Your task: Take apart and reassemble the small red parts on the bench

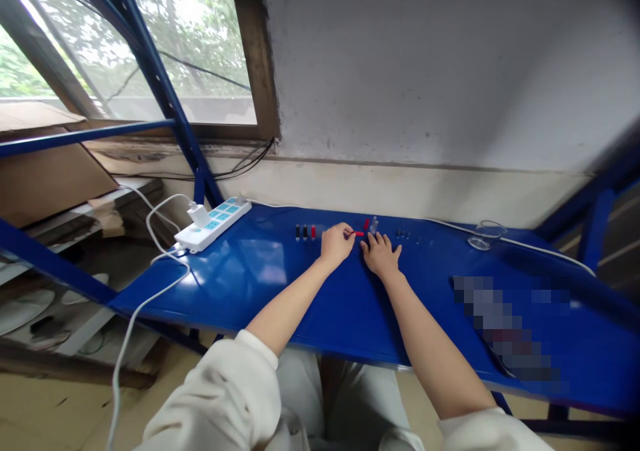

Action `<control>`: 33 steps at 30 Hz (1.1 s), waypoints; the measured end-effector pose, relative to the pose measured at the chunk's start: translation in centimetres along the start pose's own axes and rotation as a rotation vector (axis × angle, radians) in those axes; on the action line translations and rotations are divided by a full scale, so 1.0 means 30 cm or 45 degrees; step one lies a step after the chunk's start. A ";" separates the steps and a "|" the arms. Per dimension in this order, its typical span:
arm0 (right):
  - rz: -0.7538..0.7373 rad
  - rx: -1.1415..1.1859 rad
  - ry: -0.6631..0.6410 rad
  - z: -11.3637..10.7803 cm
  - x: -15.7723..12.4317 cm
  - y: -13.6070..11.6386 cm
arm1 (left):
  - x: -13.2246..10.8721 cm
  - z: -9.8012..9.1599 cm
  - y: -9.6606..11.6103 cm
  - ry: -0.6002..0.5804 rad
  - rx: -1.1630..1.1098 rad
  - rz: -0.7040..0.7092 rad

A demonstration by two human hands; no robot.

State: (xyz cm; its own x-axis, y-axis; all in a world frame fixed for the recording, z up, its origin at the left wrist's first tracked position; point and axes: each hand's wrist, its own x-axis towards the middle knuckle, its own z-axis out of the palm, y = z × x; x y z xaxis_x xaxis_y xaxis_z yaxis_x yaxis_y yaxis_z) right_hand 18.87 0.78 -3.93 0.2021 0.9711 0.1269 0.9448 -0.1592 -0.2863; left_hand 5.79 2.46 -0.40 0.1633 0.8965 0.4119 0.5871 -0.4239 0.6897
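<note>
My left hand (336, 243) is closed in a pinch above the blue table. From its fingertips a small slim red piece (359, 233) points to the right, with a thin dark part near the fingers. My right hand (383, 252) lies palm down with its fingers spread. Just beyond its fingertips are a small clear piece (375, 222) and another red piece (367, 224); whether the fingers touch them I cannot tell. Left of my left hand stand two small black tubes (301, 232) and one red tube (313, 231), in a row. Several tiny dark pieces (403, 234) lie to the right.
The blue table (320, 308) runs along the wall. At its left end sits a white power strip (214, 224) with a plugged-in adapter (199, 215). A clear round container (480, 242) is at the back right, and a blurred-out object (505, 331) lies in front of it.
</note>
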 end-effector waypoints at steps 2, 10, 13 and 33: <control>-0.005 0.006 -0.019 0.001 0.004 0.002 | -0.023 -0.017 -0.004 0.060 -0.143 -0.055; -0.005 0.021 -0.028 -0.008 0.005 0.004 | -0.072 -0.013 -0.078 0.157 -0.549 -0.251; -0.032 0.008 -0.027 -0.014 -0.015 -0.002 | -0.075 -0.017 -0.076 0.162 -0.685 -0.336; -0.274 0.871 0.480 -0.092 -0.067 -0.047 | -0.083 -0.028 -0.051 0.193 -0.871 -0.560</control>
State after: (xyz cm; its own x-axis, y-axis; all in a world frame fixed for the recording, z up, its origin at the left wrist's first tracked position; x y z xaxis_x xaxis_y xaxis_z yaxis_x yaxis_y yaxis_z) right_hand 17.86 -1.45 -1.15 0.2228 0.8234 0.5219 0.6304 0.2867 -0.7214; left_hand 3.81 0.78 -1.98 -0.1061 0.9924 0.0619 -0.0477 -0.0673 0.9966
